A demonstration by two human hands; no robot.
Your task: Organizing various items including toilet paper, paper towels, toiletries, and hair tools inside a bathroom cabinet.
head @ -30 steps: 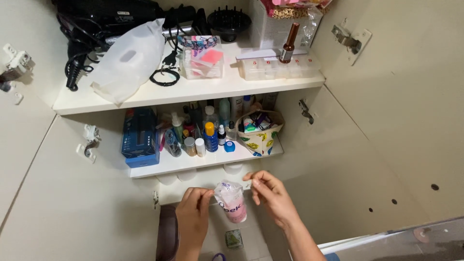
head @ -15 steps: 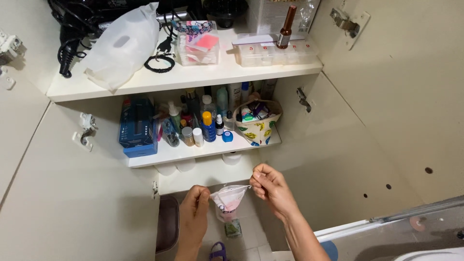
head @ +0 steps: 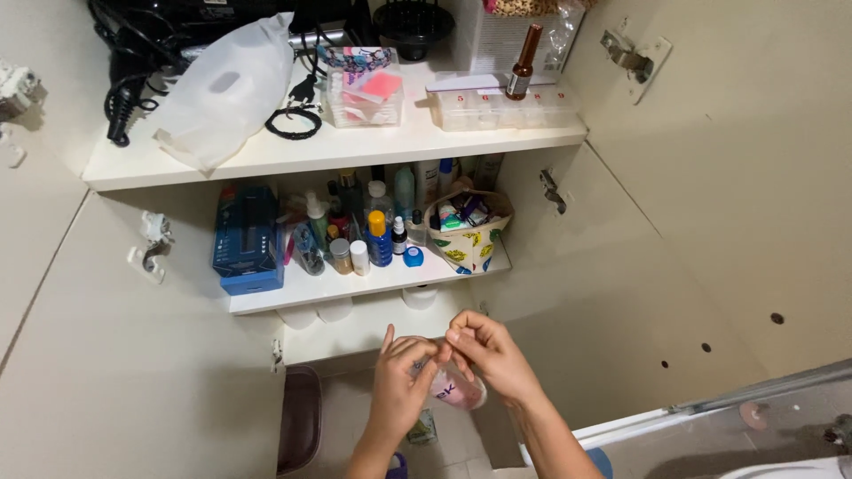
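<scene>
A small see-through plastic bag (head: 457,388) with pink stuff inside is scrunched up and tilted, squeezed at its top, hanging just under the lowest cupboard shelf.

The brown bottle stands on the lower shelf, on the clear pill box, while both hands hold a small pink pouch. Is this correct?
Not quite: the head view shows the brown bottle on the upper shelf, on the clear pill box. The left hand and right hand do hold the small pink pouch.
</scene>
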